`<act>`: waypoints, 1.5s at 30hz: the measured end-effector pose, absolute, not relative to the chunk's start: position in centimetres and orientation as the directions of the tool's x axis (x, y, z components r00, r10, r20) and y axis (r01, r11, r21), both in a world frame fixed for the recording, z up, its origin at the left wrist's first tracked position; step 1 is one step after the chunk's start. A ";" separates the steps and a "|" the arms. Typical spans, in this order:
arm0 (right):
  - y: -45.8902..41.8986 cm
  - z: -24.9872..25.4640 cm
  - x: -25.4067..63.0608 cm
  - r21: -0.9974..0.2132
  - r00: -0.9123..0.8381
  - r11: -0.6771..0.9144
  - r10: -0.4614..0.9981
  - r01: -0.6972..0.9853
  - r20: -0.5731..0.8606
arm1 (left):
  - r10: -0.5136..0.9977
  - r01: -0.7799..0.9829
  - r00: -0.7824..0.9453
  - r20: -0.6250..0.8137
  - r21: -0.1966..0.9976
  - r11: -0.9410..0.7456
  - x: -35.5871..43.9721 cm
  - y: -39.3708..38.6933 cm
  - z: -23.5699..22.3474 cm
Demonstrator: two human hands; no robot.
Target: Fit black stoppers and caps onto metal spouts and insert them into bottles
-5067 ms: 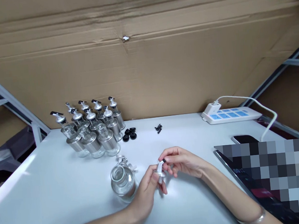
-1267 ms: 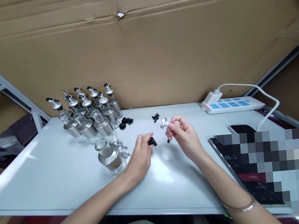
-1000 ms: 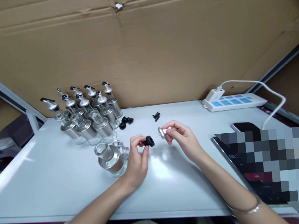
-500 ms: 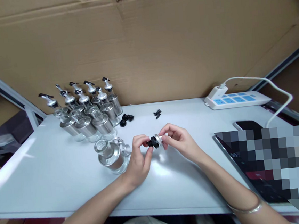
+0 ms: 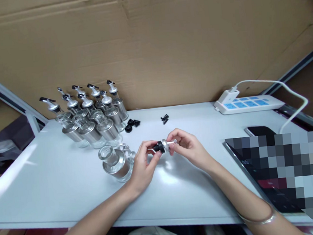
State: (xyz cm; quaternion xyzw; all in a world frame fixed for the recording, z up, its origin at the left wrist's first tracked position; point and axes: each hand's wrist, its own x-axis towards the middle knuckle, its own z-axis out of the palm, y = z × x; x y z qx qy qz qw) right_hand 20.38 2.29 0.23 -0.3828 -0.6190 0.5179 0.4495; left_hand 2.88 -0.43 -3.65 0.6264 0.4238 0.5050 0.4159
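My left hand (image 5: 146,163) is closed on a black ribbed stopper (image 5: 158,147), thumb and fingers around it. Pressed against the stopper is the silver collar of a pourer spout (image 5: 164,145), which my right hand (image 5: 185,145) pinches by its narrow end. Both parts lie in one line above the table. Just left of my left hand stands an open glass bottle (image 5: 116,164) with a metal sleeve. Behind that hand, partly hidden, lie loose silver pourer spouts (image 5: 125,148).
Several bottles (image 5: 90,117) stand at the back left, many with spouts fitted. Black stoppers (image 5: 130,124) and small black pieces (image 5: 165,118) lie mid-table. On the right are a power strip (image 5: 250,104) with a white cable (image 5: 287,84), a phone (image 5: 259,131) and a tablet (image 5: 244,161).
The black stopper now sits closer against the silver collar. My left fingers have shifted forward along it, and more of the spout's narrow end shows at my right fingertips.
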 end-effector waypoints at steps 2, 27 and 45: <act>2.3 0.2 20.4 -0.988 -0.300 0.153 0.943 0.006 0.145 | 0.953 0.080 0.116 0.281 0.953 -0.291 2.8 -0.4 -3.6; 2.7 0.1 21.1 -0.997 -0.443 -0.025 0.897 -0.067 0.007 | 0.905 0.075 0.057 0.421 0.903 -0.424 2.4 -0.5 -3.5; 2.5 0.5 21.1 -0.996 -0.478 -0.075 0.877 -0.053 -0.040 | 0.813 0.239 0.081 0.577 0.781 -0.577 2.6 -0.9 -3.2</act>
